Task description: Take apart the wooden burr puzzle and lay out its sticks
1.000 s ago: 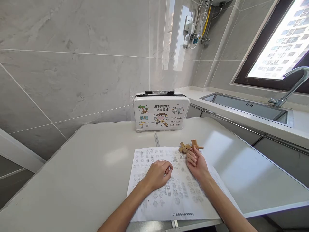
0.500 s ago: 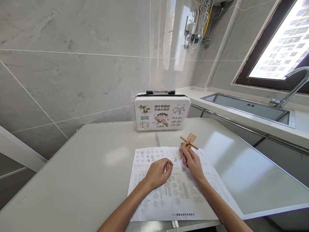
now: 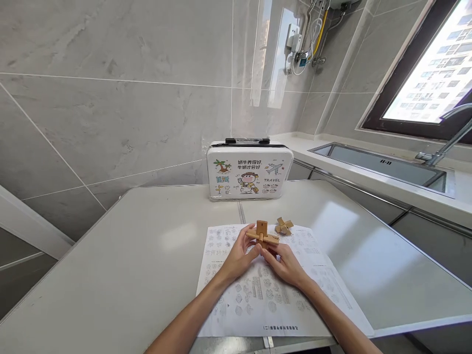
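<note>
A small wooden cross-shaped puzzle point(image 3: 262, 234) is held up over a printed sheet of diagrams point(image 3: 273, 290) on the white table. My left hand point(image 3: 239, 257) pinches its left side and my right hand point(image 3: 283, 260) grips it from below on the right, fingers closed on the wood. A second wooden puzzle piece point(image 3: 283, 226) lies on the far edge of the sheet, just beyond my right hand and apart from it.
A white cartoon-printed case point(image 3: 249, 172) with a black handle stands at the table's point(image 3: 140, 255) far edge against the tiled wall. A steel sink point(image 3: 383, 164) and tap point(image 3: 448, 142) sit on the counter to the right, under a window.
My right hand lifted one wooden puzzle from beside the other and brought it left and nearer. My left hand rose off the sheet and took hold of it too.
</note>
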`<action>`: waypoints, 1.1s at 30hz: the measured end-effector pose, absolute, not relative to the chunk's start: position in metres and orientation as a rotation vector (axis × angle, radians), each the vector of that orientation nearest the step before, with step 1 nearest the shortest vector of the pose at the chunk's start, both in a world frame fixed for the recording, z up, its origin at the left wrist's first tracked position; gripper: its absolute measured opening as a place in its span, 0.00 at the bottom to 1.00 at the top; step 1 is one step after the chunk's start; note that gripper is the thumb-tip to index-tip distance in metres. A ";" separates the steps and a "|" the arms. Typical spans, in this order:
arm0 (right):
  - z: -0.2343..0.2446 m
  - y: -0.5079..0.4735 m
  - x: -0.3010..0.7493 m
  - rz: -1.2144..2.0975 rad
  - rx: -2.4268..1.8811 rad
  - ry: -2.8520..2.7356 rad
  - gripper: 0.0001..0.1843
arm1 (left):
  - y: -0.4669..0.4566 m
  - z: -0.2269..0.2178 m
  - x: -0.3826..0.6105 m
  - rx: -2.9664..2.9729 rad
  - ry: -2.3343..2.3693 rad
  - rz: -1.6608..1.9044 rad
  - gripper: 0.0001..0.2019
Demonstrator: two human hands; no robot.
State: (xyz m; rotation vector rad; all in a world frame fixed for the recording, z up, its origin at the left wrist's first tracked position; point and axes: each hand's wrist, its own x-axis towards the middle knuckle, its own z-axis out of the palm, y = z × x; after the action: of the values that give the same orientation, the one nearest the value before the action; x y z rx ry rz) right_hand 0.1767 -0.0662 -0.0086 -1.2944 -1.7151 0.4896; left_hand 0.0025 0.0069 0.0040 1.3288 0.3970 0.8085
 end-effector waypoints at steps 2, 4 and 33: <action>-0.005 -0.067 0.176 0.524 -1.260 -1.757 0.18 | 0.007 0.003 0.003 1.319 0.354 0.791 0.38; -0.004 -0.067 0.176 0.562 -1.263 -1.769 0.18 | 0.007 0.004 0.003 1.323 0.363 0.780 0.38; -0.004 -0.061 0.188 1.340 -1.025 -0.883 0.29 | 0.003 0.016 0.001 1.591 0.535 0.839 0.45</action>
State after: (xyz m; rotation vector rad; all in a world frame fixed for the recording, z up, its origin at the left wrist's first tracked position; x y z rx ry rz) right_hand 0.1882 -0.0609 -0.0036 -1.0247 -0.8829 1.3397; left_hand 0.0005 0.0033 0.0160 1.5914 0.5346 0.8390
